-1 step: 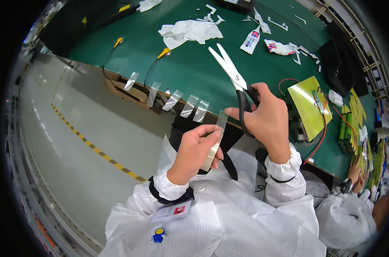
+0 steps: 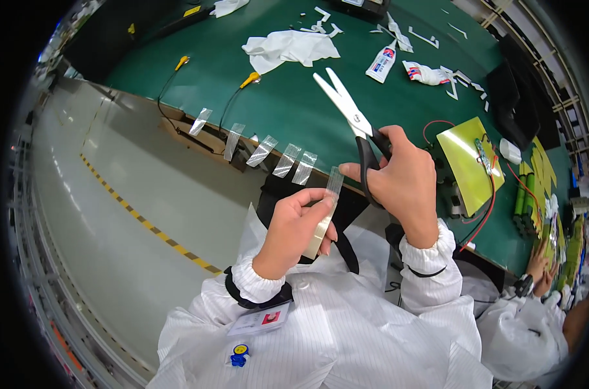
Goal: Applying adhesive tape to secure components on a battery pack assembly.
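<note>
My left hand (image 2: 291, 227) pinches a narrow band of clear, lined tape (image 2: 334, 182) in front of the table edge. Below my fingers the band looks yellowish; whether that part is a roll seen edge-on, I cannot tell. Scissors (image 2: 348, 109) with white blades and black handles are in my right hand (image 2: 408, 185), blades parted and pointing away over the table. The tip of my right thumb is at the tape's far end. Left of it, several short tape pieces (image 2: 262, 151) hang from the table edge.
On the green table (image 2: 204, 78) are a white cloth (image 2: 291, 48), white tubes (image 2: 381, 63) and scraps. Yellow clips (image 2: 250, 80) with black wires sit along the edge. At right lie a yellow sheet (image 2: 469, 165) with red wires and green cells (image 2: 523, 193), near another person's hands (image 2: 541, 269).
The whole view has shifted very slightly. My hands, the tape and the scissors keep practically the same pose.
</note>
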Available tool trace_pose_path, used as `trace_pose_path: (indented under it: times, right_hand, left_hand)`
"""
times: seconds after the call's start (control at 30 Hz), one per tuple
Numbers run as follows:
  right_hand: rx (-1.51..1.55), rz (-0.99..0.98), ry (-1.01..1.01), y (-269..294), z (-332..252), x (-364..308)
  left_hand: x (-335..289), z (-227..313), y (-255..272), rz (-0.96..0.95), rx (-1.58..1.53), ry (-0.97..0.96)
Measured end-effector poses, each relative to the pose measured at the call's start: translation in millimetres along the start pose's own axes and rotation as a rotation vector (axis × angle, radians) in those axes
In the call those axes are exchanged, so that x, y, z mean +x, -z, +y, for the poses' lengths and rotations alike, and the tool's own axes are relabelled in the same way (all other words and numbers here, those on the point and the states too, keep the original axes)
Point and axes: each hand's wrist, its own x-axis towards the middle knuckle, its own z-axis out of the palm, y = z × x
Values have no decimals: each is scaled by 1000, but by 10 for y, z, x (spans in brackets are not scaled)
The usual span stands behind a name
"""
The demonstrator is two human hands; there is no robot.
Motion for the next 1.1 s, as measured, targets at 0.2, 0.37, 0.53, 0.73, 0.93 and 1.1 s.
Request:
trace_pose_path:
  times: [0.2, 0.37, 0.53, 0.73, 0.93, 1.1]
  right_hand:
    - [-52, -27, -12, -103, -13, 78]
    - [-70, -38, -26, -239, 61, 139]
    - [-68, -65, -61, -221, 61, 152]
    - [8, -57, 5, -174, 114, 101]
    - [326, -446, -33, 647, 262, -359]
    - [255, -533, -112, 962, 396, -586]
  left_hand:
    - [55, 8, -44, 89, 46, -15]
    - [77, -19, 12, 88, -11, -29]
    - [28, -71, 48, 68, 72, -3]
    - [-163, -227, 140, 13, 212, 86]
    - [-206, -281, 139, 10, 150, 45]
    - [-183, -336, 173, -18, 116, -15]
